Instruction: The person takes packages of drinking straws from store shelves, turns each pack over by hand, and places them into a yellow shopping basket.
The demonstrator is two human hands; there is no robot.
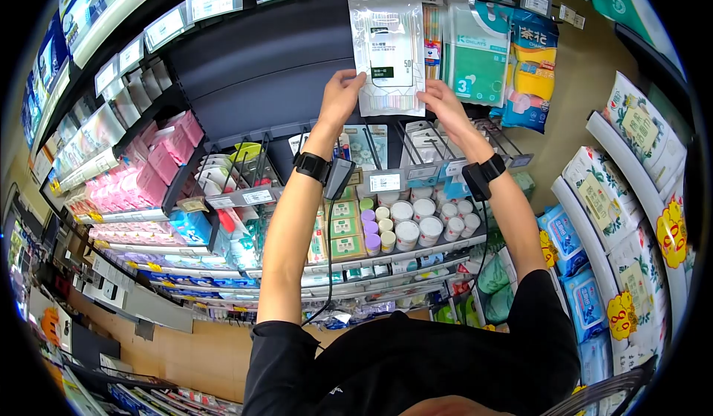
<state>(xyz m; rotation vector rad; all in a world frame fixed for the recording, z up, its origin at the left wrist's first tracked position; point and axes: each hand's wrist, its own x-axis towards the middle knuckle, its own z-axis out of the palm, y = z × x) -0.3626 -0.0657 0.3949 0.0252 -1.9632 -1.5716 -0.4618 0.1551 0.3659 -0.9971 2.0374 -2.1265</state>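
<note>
A flat silvery pack of straws (387, 52), pastel striped sticks showing through its clear parts, is upright in front of the shelf's back panel, its top close to a hook bar. My left hand (343, 95) is closed on the pack's lower left edge. At the lower right edge, the fingers and thumb of my right hand (443, 106) pinch the pack. Just right of it hang a narrow pack with orange striped sticks (433, 41), a green pack (478, 56) and blue-and-yellow packs (532, 67).
Metal hooks with price tags (385, 183) jut out below my hands. White lidded tubs (407, 233) and green boxes (346, 227) fill a lower shelf. Pink packs (141, 186) stand at the left, and blue wipe packs (585, 305) at the right. A cable (330, 260) hangs from my left wristband.
</note>
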